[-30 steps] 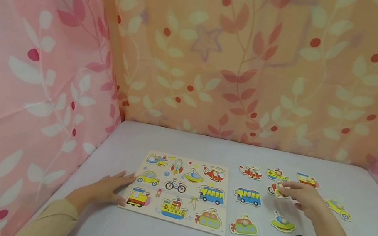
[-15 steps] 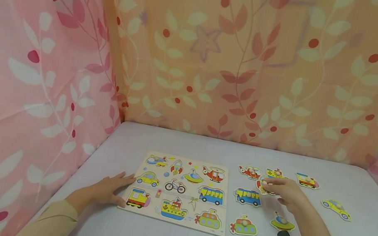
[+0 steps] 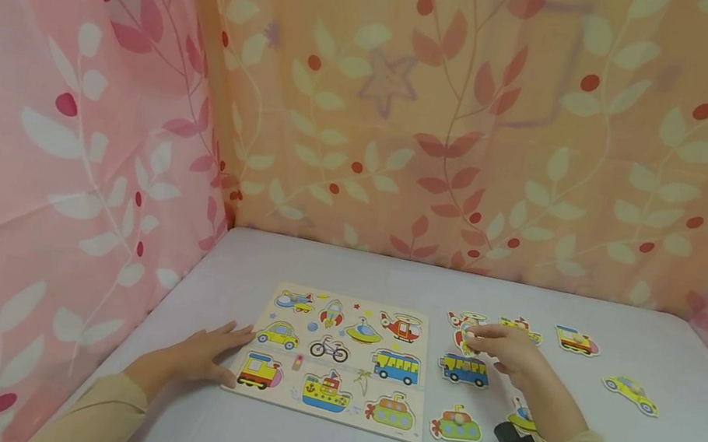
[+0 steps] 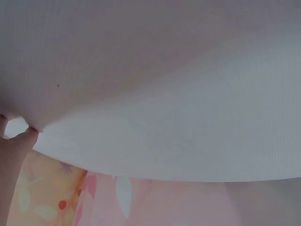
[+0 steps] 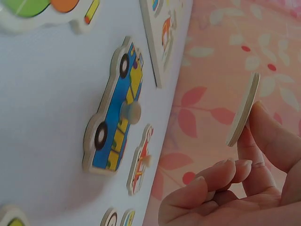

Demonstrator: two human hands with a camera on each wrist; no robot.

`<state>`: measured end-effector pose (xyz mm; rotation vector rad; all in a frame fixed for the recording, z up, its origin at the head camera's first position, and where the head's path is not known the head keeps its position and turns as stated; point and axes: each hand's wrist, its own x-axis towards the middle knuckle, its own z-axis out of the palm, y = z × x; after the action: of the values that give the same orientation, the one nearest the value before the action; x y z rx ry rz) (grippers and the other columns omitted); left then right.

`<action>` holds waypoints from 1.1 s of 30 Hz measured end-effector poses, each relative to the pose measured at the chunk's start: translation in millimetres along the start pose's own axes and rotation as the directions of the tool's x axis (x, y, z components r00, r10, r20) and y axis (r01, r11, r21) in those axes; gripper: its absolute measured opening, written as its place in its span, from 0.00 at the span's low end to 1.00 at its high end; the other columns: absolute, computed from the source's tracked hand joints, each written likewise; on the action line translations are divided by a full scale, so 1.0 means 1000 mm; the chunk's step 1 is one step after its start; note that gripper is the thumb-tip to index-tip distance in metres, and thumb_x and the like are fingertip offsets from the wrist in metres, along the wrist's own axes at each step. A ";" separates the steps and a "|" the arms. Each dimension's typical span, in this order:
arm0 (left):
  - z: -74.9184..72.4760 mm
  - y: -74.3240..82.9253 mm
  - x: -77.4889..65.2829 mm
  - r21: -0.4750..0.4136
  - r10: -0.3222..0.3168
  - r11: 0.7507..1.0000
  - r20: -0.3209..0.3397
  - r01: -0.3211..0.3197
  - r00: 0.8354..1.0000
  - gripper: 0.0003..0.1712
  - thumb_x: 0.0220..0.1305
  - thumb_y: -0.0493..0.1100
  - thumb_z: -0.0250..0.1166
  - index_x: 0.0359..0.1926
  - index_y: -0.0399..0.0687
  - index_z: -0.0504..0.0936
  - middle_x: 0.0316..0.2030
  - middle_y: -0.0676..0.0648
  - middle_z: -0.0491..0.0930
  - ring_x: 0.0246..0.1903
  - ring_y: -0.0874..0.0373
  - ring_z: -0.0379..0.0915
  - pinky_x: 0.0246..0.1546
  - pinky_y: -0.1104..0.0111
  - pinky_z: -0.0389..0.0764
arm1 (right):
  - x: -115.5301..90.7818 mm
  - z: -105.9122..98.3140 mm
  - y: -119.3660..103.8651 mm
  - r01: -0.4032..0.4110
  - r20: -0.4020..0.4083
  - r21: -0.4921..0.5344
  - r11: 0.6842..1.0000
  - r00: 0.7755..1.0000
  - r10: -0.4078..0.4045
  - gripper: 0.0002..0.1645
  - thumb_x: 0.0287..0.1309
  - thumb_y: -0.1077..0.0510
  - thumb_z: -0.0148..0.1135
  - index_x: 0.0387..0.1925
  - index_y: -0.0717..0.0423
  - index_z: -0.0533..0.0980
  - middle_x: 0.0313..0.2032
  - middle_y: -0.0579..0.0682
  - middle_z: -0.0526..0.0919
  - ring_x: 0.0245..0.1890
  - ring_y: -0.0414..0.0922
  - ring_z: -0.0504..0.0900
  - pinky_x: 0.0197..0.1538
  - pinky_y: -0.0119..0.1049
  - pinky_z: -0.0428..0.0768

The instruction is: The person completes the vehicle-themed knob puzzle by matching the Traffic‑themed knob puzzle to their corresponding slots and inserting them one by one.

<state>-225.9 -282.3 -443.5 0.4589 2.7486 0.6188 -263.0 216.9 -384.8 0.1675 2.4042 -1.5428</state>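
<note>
In the head view, my right hand (image 3: 511, 353) pinches a small rocket puzzle piece (image 3: 462, 340) above the table, near the helicopter piece (image 3: 461, 318) and the bus piece (image 3: 465, 370). From the right wrist view, the held piece (image 5: 243, 110) shows edge-on between thumb and fingers, lifted clear of the surface; the knobbed bus piece (image 5: 117, 110) lies nearby. My left hand (image 3: 191, 354) rests at the left edge of the wooden vehicle puzzle board (image 3: 355, 419), fingers extended. Only part of that hand (image 4: 14, 155) appears in the left wrist view.
Right of the board lie a submarine piece (image 3: 457, 424), a partly covered flying saucer piece (image 3: 522, 416), a ship piece (image 3: 520, 328), a train piece (image 3: 576, 340) and a car piece (image 3: 631, 395). Patterned curtains (image 3: 451, 151) stand behind the table and at its sides.
My right hand has moved left with the rocket piece, from beside the ship piece to in front of the helicopter piece. My left hand stays at the board's edge.
</note>
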 end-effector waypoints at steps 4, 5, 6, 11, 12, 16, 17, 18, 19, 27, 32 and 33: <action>0.000 0.001 0.000 0.001 0.002 1.000 0.003 -0.002 1.000 0.51 0.49 0.55 0.75 0.72 0.48 0.64 0.73 0.43 0.57 0.73 0.38 0.40 0.66 0.36 0.41 | 0.000 0.009 -0.005 -0.003 0.000 0.011 1.000 1.000 0.003 0.23 0.62 0.52 0.65 0.54 0.62 0.78 0.36 0.49 0.81 0.51 0.58 0.64 0.50 0.51 0.69; 0.000 0.001 0.000 -0.002 0.010 1.000 0.003 -0.010 1.000 0.51 0.49 0.55 0.75 0.71 0.48 0.64 0.72 0.42 0.57 0.72 0.37 0.40 0.66 0.35 0.41 | 0.001 0.011 -0.006 -0.002 -0.001 0.011 1.000 1.000 0.002 0.22 0.61 0.52 0.66 0.53 0.62 0.78 0.36 0.49 0.81 0.50 0.58 0.64 0.49 0.50 0.69; 0.000 0.001 0.000 -0.007 0.015 1.000 0.005 -0.015 1.000 0.51 0.48 0.55 0.75 0.71 0.47 0.64 0.72 0.42 0.57 0.72 0.37 0.41 0.65 0.35 0.41 | 0.002 0.013 -0.006 -0.003 -0.002 0.009 1.000 1.000 0.003 0.22 0.61 0.52 0.66 0.53 0.61 0.78 0.37 0.49 0.81 0.50 0.58 0.64 0.49 0.50 0.69; 0.000 0.001 0.000 -0.009 0.007 1.000 0.010 -0.007 1.000 0.51 0.49 0.56 0.75 0.72 0.48 0.64 0.73 0.42 0.57 0.72 0.37 0.40 0.66 0.36 0.41 | 0.007 0.024 -0.008 0.009 0.003 0.003 1.000 1.000 -0.009 0.20 0.61 0.53 0.66 0.51 0.61 0.79 0.35 0.50 0.80 0.48 0.57 0.65 0.47 0.48 0.69; -0.001 0.001 0.000 -0.006 0.001 1.000 0.010 0.000 1.000 0.51 0.49 0.56 0.75 0.72 0.49 0.64 0.73 0.43 0.57 0.73 0.38 0.40 0.66 0.36 0.41 | 0.008 0.026 -0.009 0.014 0.006 0.003 1.000 1.000 -0.014 0.21 0.61 0.53 0.66 0.51 0.61 0.79 0.36 0.51 0.80 0.48 0.57 0.65 0.47 0.48 0.69; -0.001 0.003 0.000 0.004 -0.015 1.000 0.006 0.015 1.000 0.51 0.49 0.56 0.75 0.72 0.50 0.64 0.73 0.44 0.57 0.73 0.39 0.40 0.67 0.37 0.41 | 0.011 0.034 -0.014 0.027 0.004 0.001 1.000 1.000 -0.027 0.21 0.60 0.53 0.66 0.51 0.61 0.79 0.41 0.55 0.80 0.50 0.58 0.65 0.47 0.49 0.69; -0.001 0.003 0.000 0.006 -0.015 1.000 0.004 0.015 1.000 0.51 0.49 0.56 0.75 0.72 0.49 0.64 0.73 0.44 0.57 0.73 0.39 0.40 0.67 0.37 0.41 | 0.011 0.036 -0.016 0.029 0.003 0.000 1.000 1.000 -0.029 0.21 0.60 0.53 0.67 0.51 0.61 0.80 0.42 0.55 0.79 0.50 0.58 0.65 0.47 0.49 0.70; -0.001 0.003 0.000 0.006 -0.015 1.000 0.003 0.015 1.000 0.51 0.49 0.56 0.75 0.72 0.49 0.64 0.73 0.44 0.57 0.73 0.39 0.40 0.67 0.37 0.41 | 0.012 0.038 -0.017 0.030 0.003 0.003 1.000 1.000 -0.030 0.21 0.60 0.53 0.67 0.51 0.61 0.80 0.44 0.56 0.78 0.50 0.58 0.65 0.47 0.49 0.70; -0.001 0.003 0.000 0.006 -0.016 1.000 0.002 0.016 1.000 0.51 0.49 0.55 0.75 0.72 0.49 0.64 0.73 0.44 0.57 0.73 0.39 0.40 0.67 0.37 0.41 | 0.013 0.040 -0.019 0.028 0.002 0.005 1.000 1.000 -0.028 0.20 0.60 0.53 0.67 0.50 0.60 0.80 0.45 0.56 0.78 0.50 0.58 0.65 0.48 0.50 0.70; 0.001 -0.001 0.001 0.004 -0.015 1.000 0.001 0.015 1.000 0.51 0.49 0.54 0.75 0.72 0.49 0.63 0.73 0.44 0.57 0.73 0.39 0.41 0.67 0.37 0.42 | 0.015 0.057 -0.029 0.021 0.013 0.042 0.999 1.000 -0.021 0.19 0.59 0.56 0.67 0.51 0.61 0.80 0.45 0.56 0.78 0.50 0.57 0.65 0.49 0.50 0.70; 0.000 0.000 0.000 -0.001 -0.006 1.000 0.003 0.006 1.000 0.51 0.49 0.55 0.75 0.72 0.48 0.63 0.73 0.43 0.57 0.73 0.38 0.40 0.67 0.37 0.41 | 0.018 0.066 -0.034 0.055 0.010 0.045 0.998 0.998 -0.055 0.18 0.58 0.57 0.68 0.49 0.61 0.81 0.37 0.51 0.80 0.46 0.54 0.66 0.45 0.47 0.69; 0.000 0.000 0.000 0.000 -0.001 1.000 0.003 0.001 1.000 0.51 0.49 0.55 0.75 0.72 0.48 0.63 0.73 0.42 0.57 0.73 0.37 0.40 0.67 0.37 0.41 | 0.018 0.068 -0.035 0.059 0.007 0.048 0.997 0.998 -0.059 0.18 0.58 0.57 0.68 0.48 0.61 0.81 0.37 0.51 0.80 0.45 0.53 0.66 0.44 0.47 0.69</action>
<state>-226.2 -282.7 -443.3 0.4579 2.7455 0.6177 -277.5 139.7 -386.4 0.1006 2.3872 -1.6245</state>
